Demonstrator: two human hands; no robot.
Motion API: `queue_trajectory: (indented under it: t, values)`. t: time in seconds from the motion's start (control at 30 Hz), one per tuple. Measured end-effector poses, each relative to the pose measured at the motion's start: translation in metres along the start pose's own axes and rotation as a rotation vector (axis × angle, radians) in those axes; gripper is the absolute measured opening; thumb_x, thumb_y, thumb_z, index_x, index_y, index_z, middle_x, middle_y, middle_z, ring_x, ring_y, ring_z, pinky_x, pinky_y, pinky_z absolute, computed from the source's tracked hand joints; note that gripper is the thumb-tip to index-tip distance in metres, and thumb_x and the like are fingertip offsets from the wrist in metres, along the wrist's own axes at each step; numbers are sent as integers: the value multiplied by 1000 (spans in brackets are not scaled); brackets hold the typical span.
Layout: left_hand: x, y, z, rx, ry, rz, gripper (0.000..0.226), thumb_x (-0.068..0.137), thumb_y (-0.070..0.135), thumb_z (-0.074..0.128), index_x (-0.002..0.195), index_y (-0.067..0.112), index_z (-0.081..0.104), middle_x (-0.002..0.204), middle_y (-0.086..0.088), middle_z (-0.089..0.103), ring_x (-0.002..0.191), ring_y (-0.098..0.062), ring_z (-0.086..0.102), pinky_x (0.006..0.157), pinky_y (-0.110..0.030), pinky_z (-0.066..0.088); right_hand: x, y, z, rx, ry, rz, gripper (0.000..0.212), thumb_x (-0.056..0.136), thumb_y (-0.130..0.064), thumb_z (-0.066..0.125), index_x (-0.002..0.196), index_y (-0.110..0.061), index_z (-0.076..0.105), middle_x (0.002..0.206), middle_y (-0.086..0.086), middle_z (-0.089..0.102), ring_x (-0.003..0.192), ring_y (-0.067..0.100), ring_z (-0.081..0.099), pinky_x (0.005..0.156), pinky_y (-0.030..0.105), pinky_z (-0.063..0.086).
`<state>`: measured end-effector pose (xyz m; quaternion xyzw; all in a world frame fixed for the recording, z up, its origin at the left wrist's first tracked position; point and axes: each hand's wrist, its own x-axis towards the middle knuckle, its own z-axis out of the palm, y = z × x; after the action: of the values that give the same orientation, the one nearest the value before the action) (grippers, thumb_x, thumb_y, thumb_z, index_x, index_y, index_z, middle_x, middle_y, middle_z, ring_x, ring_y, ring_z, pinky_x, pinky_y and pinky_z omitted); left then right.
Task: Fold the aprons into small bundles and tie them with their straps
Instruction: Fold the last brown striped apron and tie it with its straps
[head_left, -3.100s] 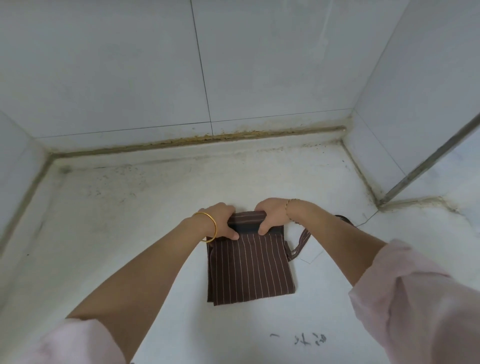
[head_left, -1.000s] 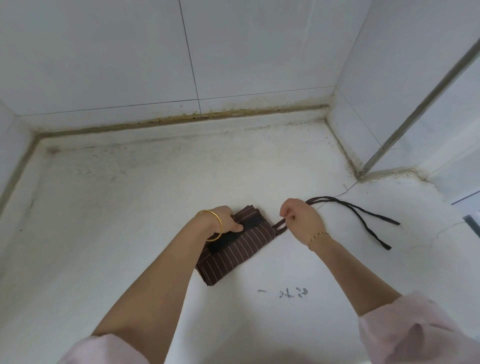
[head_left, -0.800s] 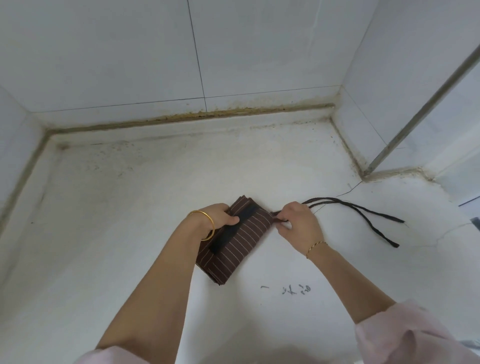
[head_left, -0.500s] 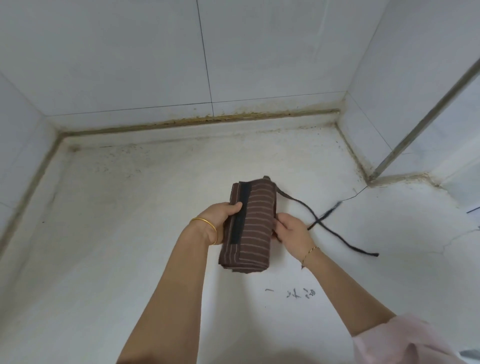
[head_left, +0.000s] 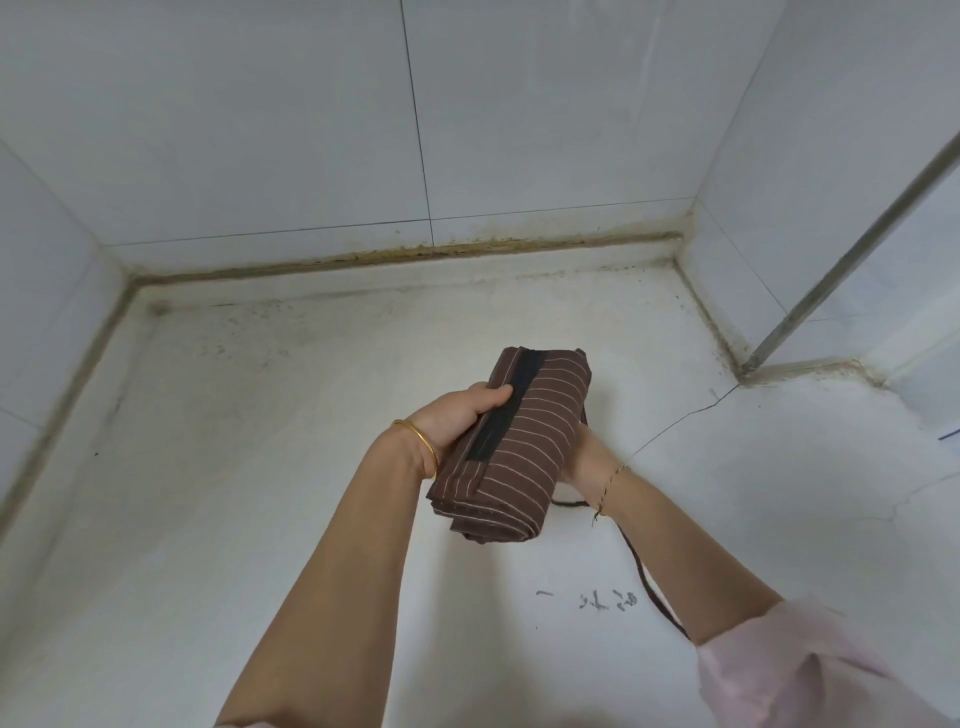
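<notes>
fold's done | your left hand (head_left: 462, 415) clamps the brown pinstriped fabric apron bundle (head_left: 511, 444) above the white counter (head_left: 260, 519) | right hand (head_left: 584, 460) mostly hidden behind, grip unclear | dark strap (head_left: 647, 582) dangling, tying still left

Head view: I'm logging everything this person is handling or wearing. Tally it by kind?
Striped apron bundle: 1
Dark strap: 1
Gold bangle: 1
Thin bracelet: 1
Total: 4

The apron (head_left: 524, 441) is matt brown striped cloth; the counter (head_left: 260, 441) looks like smooth, stained white stone; the wall tiles (head_left: 519, 104) are glossy.
</notes>
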<state>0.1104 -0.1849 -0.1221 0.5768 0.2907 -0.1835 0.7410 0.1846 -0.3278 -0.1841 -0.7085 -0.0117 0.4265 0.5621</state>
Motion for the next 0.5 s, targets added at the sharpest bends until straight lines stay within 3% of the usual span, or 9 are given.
queue_trajectory:
  t: [0.07, 0.13, 0.2, 0.23, 0.27, 0.33, 0.5]
  values:
    - [-3, 3, -3, 44, 15, 26, 27, 98, 35, 45, 116, 17, 50, 91, -5, 63, 74, -18, 61, 68, -29, 52, 4, -6, -14, 23, 225, -124, 17, 87, 8, 52, 87, -9, 48, 92, 10, 55, 75, 23, 59, 62, 33, 54]
    - [-4, 5, -6, 74, 26, 38, 27, 97, 35, 46, 116, 17, 49, 93, -5, 62, 75, -18, 61, 70, -30, 51, 7, -17, -29, -23, 467, -345, 36, 80, 8, 59, 105, -13, 45, 111, 5, 46, 72, 21, 54, 57, 28, 51]
    - [-6, 8, -4, 112, 32, 48, 25, 97, 35, 46, 114, 17, 49, 93, -5, 61, 75, -18, 59, 71, -30, 50, 10, -29, -32, -80, 374, -426, 58, 82, 10, 59, 128, -22, 43, 123, -6, 42, 68, 18, 50, 62, 28, 51]
    - [-6, 10, -3, 129, 39, 50, 22, 97, 34, 46, 110, 17, 50, 91, -5, 60, 74, -17, 58, 70, -30, 48, 12, -32, -31, -82, 288, -430, 52, 87, 11, 53, 128, -20, 46, 118, -7, 50, 69, 16, 50, 65, 27, 52]
    - [-6, 11, -1, 145, 57, 50, 18, 97, 34, 45, 104, 18, 51, 89, -5, 58, 73, -17, 57, 69, -29, 47, 14, -36, -29, -111, 222, -420, 36, 91, 12, 45, 115, -14, 54, 102, -4, 60, 70, 15, 49, 65, 24, 51]
    - [-6, 13, 2, 160, 120, 46, 16, 97, 32, 43, 97, 18, 50, 89, -6, 56, 74, -17, 55, 70, -29, 44, 7, -44, -23, -259, 186, -392, 24, 97, 5, 37, 89, -6, 57, 75, 2, 59, 72, 12, 48, 62, 13, 48]
    - [1, 11, -9, 116, 411, 125, 18, 94, 22, 53, 107, 12, 47, 99, -11, 58, 80, -22, 57, 75, -34, 49, -2, -34, -27, -550, 107, -403, 17, 95, -18, 49, 88, -9, 61, 64, -1, 52, 64, 12, 49, 68, 22, 40]
